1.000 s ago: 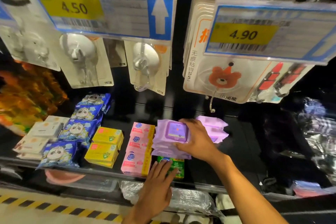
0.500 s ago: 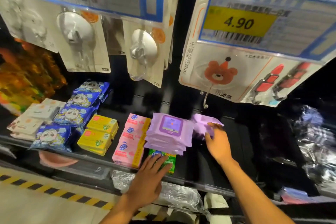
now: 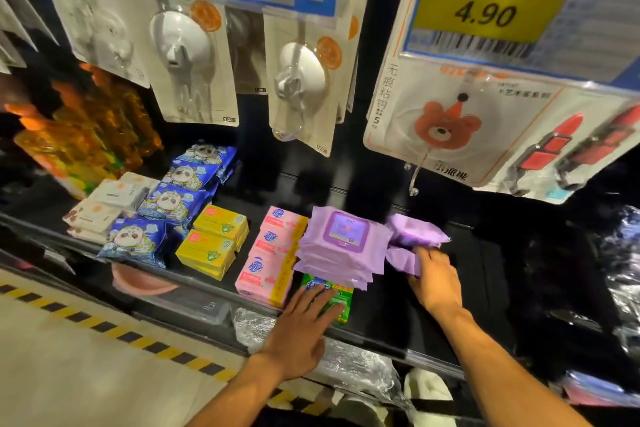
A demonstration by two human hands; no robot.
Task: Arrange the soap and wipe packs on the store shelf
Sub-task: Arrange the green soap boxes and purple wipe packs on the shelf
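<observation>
Left hand [image 3: 298, 329]: fingers flat on green pack [image 3: 341, 295], which is mostly hidden beneath wipes stack [image 3: 343, 246]. Right hand [image 3: 436, 284]: grips purple packs [image 3: 415, 236], fingertips hidden.

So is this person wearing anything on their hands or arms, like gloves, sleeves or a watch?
No. The left hand and the right hand are bare: no gloves, and no ring shows on the fingers. The left forearm and right forearm are uncovered down to the picture's lower edge, with no sleeve, watch or wristband in view.
</observation>
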